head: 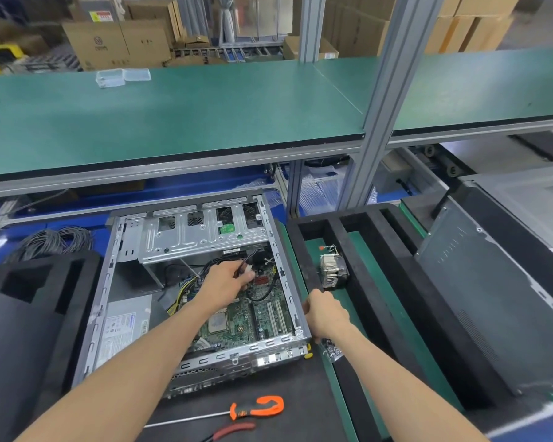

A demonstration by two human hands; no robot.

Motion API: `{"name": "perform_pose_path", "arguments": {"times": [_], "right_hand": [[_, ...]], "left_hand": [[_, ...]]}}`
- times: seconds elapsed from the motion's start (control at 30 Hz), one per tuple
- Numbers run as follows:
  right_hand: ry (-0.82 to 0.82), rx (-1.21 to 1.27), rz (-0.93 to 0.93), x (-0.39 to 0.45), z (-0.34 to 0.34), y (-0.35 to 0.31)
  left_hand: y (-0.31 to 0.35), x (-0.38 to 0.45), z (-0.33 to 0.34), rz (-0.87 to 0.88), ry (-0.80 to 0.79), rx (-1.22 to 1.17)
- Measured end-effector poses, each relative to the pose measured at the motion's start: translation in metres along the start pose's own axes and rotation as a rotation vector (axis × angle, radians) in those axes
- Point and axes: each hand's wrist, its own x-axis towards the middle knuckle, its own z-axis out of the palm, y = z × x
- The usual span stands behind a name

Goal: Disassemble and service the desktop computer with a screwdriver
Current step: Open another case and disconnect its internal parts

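The open computer case (186,282) lies on the counter (268,422). Inside it, the left hand (227,282) pinches a black cable (248,263) above the green board (253,317). The right hand (324,314) grips the right wall of the case. The screwdriver (256,408) lies near, in front.

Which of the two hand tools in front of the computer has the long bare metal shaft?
The screwdriver with the orange-and-black handle; the red-handled pliers nearer the camera show only handles.

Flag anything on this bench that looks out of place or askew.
The open computer case sits skewed to the bench edge, with the right hand gripping its side rail. The heatsink lies loose in the foam tray. The screwdriver lies unused in front. Nothing looks damaged.
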Motion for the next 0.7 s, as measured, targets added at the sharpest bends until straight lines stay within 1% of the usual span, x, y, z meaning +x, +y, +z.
{"name": "perform_pose_path", "arguments": {"times": [0.2, 0.4, 0.53, 0.7], "right_hand": [[0.036, 0.127, -0.067, 0.003, -0.015, -0.003], [0.158, 0.263, -0.116, 0.006, -0.04, -0.017], [0.285, 0.389, -0.132, 0.004, -0.057, -0.03], [0.477, 0.446, -0.216, 0.001, -0.068, -0.051]], "left_hand": [[-0.001, -0.002, -0.002, -0.009, 0.008, -0.001], [-0.001, -0.005, -0.007, 0.008, 0.05, 0.005], [-0.002, -0.007, -0.011, 0.026, 0.086, -0.067], [0.002, -0.011, -0.013, 0.023, 0.128, -0.186]]}}
